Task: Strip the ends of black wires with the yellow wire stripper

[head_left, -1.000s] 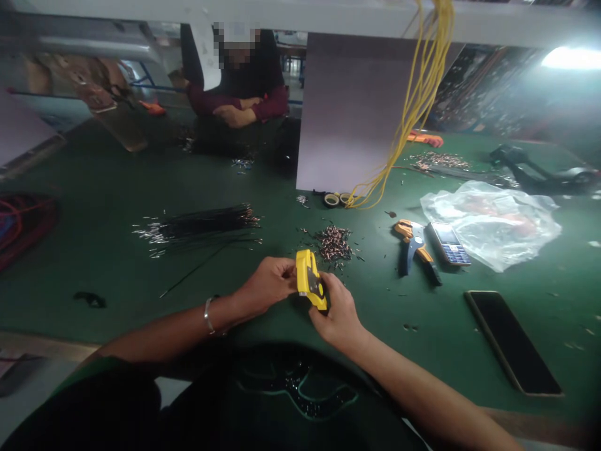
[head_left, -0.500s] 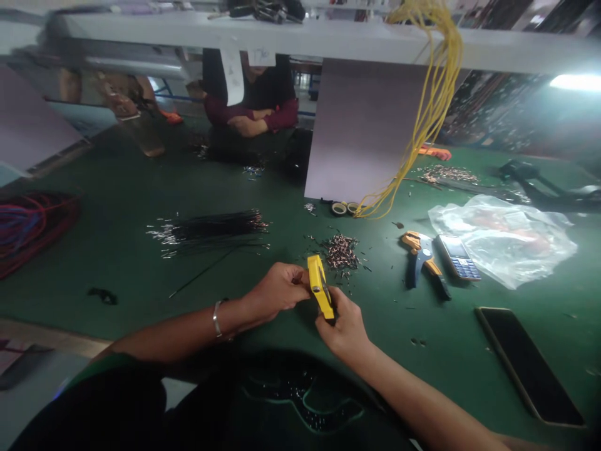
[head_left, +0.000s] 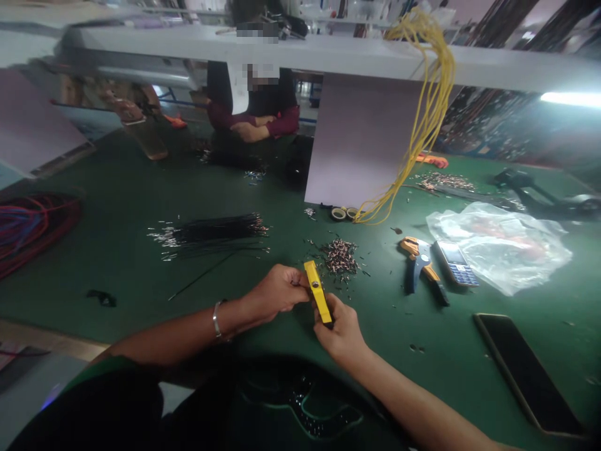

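My right hand (head_left: 342, 326) is wrapped round the handles of a yellow crimping tool (head_left: 315, 285), whose head points up and away from me. At the tool's left side, my left hand (head_left: 280, 289) is pinched closed. What its fingertips hold is too small and hidden to make out. Just beyond the tool lies a pile of small copper-coloured pieces (head_left: 339, 255). A bundle of black wires (head_left: 216, 227) with bare or metal-tipped ends lies further left, and a single dark wire (head_left: 200, 277) slants below it.
To the right lie an orange-and-blue wire stripper (head_left: 421, 266), a keypad phone (head_left: 455, 263), a clear plastic bag (head_left: 500, 244) and a dark smartphone (head_left: 528, 374). Yellow wires (head_left: 429, 94) hang from the shelf (head_left: 357, 53). Across the table, a person's folded arms (head_left: 253, 128) are visible.
The yellow crimping tool has turned slightly in my right hand and now looks narrower. My left hand stays pinched beside it. The whole view has shifted a little.
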`<action>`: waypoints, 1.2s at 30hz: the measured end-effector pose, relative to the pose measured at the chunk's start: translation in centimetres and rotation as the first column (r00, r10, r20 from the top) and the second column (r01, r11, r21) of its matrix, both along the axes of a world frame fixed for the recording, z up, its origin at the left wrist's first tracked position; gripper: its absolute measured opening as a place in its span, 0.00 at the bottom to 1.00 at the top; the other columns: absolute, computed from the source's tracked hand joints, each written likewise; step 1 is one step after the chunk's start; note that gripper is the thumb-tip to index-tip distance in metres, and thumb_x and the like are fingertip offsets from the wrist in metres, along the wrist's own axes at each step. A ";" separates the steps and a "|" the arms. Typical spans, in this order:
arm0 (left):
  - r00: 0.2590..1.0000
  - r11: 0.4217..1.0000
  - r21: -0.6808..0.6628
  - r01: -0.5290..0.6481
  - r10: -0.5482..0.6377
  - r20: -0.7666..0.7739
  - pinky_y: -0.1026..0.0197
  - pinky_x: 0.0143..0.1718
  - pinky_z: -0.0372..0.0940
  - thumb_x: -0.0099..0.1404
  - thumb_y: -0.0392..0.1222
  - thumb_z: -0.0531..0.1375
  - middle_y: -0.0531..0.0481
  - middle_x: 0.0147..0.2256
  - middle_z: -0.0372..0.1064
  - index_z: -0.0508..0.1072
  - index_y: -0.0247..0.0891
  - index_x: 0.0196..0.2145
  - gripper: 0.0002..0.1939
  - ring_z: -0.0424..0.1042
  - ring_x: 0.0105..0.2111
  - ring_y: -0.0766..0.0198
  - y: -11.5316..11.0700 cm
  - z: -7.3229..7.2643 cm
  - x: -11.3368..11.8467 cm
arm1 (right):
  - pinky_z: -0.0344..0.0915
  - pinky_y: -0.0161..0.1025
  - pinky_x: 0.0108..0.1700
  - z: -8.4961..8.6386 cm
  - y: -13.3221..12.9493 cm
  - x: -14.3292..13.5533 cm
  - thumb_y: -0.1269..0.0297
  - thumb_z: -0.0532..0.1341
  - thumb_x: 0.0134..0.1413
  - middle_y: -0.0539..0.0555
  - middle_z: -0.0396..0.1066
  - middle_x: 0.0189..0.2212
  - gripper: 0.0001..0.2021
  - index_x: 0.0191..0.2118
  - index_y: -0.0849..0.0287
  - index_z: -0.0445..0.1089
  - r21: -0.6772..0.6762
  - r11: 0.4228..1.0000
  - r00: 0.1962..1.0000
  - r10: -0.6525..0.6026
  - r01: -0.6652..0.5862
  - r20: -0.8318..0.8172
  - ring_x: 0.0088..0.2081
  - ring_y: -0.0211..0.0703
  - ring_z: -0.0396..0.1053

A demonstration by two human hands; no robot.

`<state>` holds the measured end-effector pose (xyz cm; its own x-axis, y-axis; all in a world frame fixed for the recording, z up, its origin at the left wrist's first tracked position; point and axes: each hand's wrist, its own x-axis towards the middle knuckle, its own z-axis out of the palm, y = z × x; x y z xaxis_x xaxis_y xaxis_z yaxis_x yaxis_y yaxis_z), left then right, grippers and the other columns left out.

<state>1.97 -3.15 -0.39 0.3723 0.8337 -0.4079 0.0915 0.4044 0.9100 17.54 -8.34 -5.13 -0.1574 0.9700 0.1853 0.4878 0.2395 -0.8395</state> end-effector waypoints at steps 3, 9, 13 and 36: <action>1.000 1.000 -0.011 -0.004 0.004 -0.011 0.68 0.14 0.40 0.46 0.36 0.62 0.58 0.18 0.61 0.70 0.33 0.20 0.04 0.49 0.15 0.77 -0.1 0.3 0.1 | 0.53 0.33 0.23 -0.1 0.0 0.0 0.69 0.52 0.40 0.45 0.57 0.18 0.03 0.26 0.57 0.59 -0.044 0.999 1.000 0.000 -0.001 -0.024 0.19 0.35 0.55; 1.000 1.000 0.014 -0.022 0.022 -0.010 0.68 0.17 0.42 0.46 0.34 0.61 0.60 0.15 0.57 0.72 0.33 0.20 0.02 0.48 0.15 0.76 -0.1 0.4 0.2 | 0.52 0.33 0.23 -0.3 0.0 -0.1 0.68 0.52 0.40 0.45 0.56 0.18 0.02 0.26 0.57 0.59 -0.102 0.995 0.999 -0.009 0.004 -0.045 0.20 0.35 0.54; 1.000 0.998 0.048 -0.027 0.027 0.000 0.68 0.20 0.49 0.47 0.33 0.62 0.58 0.16 0.61 0.74 0.32 0.22 0.01 0.53 0.17 0.75 0.0 0.0 0.1 | 0.52 0.34 0.24 -0.2 0.1 0.0 0.68 0.52 0.40 0.45 0.55 0.18 0.02 0.25 0.57 0.58 -0.126 0.992 0.998 0.011 -0.020 -0.070 0.21 0.35 0.54; 0.997 0.987 0.145 0.064 -0.069 0.026 0.66 0.32 0.62 0.51 0.32 0.62 0.52 0.25 0.74 0.76 0.32 0.25 0.02 0.69 0.27 0.69 0.4 -1.2 -0.3 | 0.48 0.34 0.25 -0.4 0.2 -0.1 0.68 0.52 0.35 0.44 0.54 0.19 0.04 0.25 0.57 0.56 -0.254 0.967 0.985 -0.009 -0.034 -0.170 0.22 0.35 0.52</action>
